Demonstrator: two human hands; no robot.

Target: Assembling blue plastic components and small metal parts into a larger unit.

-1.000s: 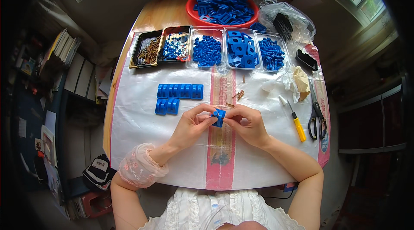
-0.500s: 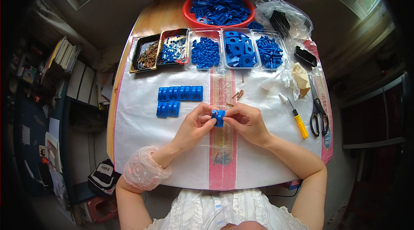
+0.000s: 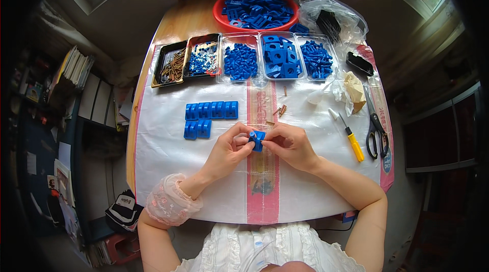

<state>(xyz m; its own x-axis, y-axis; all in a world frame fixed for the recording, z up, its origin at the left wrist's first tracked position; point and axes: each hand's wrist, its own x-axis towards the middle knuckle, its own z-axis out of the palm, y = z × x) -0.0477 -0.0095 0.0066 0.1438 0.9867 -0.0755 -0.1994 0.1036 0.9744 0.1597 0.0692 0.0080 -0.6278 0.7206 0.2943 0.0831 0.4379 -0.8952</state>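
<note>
Between my two hands is a small blue plastic part (image 3: 256,141), held just above the table's middle stripe. My left hand (image 3: 232,144) pinches its left side with thumb and fingers. From the right, my right hand (image 3: 291,144) has thumb and index finger closed at the part's edge; any small piece between those fingertips is too small to make out. Several copper-coloured pins (image 3: 280,111) lie just beyond my hands. To the left stand two rows of similar blue plastic parts (image 3: 211,110).
Along the back are black trays of pins (image 3: 172,63) and small nuts (image 3: 204,57), and clear trays of blue pieces (image 3: 241,62). Behind them sits a red basin (image 3: 218,15). On the right lie a yellow-handled screwdriver (image 3: 355,146), black scissors (image 3: 376,134) and crumpled paper (image 3: 354,91).
The blue part has turned slightly between my fingers. Both hands stay in nearly the same place, and the whole view has shifted a little.
</note>
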